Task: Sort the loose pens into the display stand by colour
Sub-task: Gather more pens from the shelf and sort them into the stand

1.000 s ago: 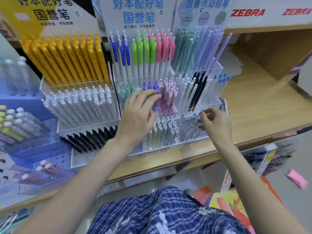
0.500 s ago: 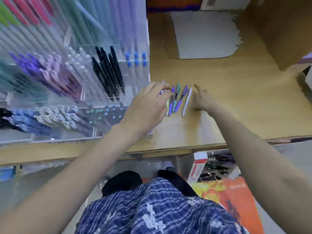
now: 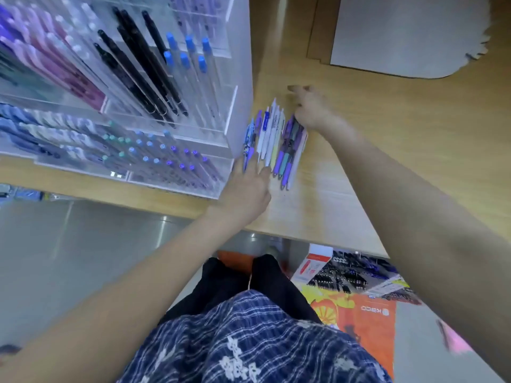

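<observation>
Acrylic stand (image 3: 237,78), off to the far side of the left hand (image 3: 244,189), already holds rows sorted by colour: purples, blacks, blues, and teal and violet caps lower down; that much looks done, though blur hides whether any slot is short. Left hand lies with straight fingers laid on the near ends of the pens (image 3: 276,142), pinching none that I can see; the pens rest loose on the shelf (image 3: 387,161), just beside the stand, between the two hands, so the whole batch is still to be sorted. Right hand (image 3: 312,111) touches the far end of the batch; whether it pinches a pen I cannot tell.

Against half a second ago, both hands have closed in onto the batch from either end; more pens show now, white ones among them; the camera has tipped further down.
</observation>
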Tool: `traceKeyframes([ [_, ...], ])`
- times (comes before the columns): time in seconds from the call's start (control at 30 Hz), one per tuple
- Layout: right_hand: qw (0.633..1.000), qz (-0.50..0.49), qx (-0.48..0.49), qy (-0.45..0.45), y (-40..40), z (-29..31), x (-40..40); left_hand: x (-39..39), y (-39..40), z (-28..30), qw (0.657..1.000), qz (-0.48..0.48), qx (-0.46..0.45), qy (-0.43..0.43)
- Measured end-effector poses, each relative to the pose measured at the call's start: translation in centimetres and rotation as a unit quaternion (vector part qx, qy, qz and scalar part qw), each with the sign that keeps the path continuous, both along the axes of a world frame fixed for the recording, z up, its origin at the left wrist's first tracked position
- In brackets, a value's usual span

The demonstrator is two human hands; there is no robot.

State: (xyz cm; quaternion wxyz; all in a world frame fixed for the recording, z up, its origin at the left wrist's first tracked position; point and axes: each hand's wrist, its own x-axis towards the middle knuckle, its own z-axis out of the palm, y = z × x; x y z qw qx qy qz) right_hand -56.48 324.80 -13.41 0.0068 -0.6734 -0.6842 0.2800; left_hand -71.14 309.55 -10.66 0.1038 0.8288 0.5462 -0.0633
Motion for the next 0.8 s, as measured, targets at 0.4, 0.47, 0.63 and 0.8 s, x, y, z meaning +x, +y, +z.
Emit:
traceKeyframes([
  [0.4,0.995,-0.056,0.048,0.063,-5.4,-0.4,0.7,2.9,1.8,-3.1,0.969,0.22,-0.109,-0.026],
  [0.47,0.99,-0.124,0.031,0.066,-8.1,-0.1,1.9,3.6,2.5,-3.8,0.967,0.242,-0.076,-0.013],
  [0.63,0.979,-0.175,0.01,0.101,-10.7,-1.3,-0.2,4.0,4.9,-4.6,0.966,0.255,-0.049,0.007],
  [0.8,0.991,-0.131,0.011,0.012,-9.2,-1.5,-1.1,3.3,5.4,-3.9,0.971,0.222,-0.09,0.0],
])
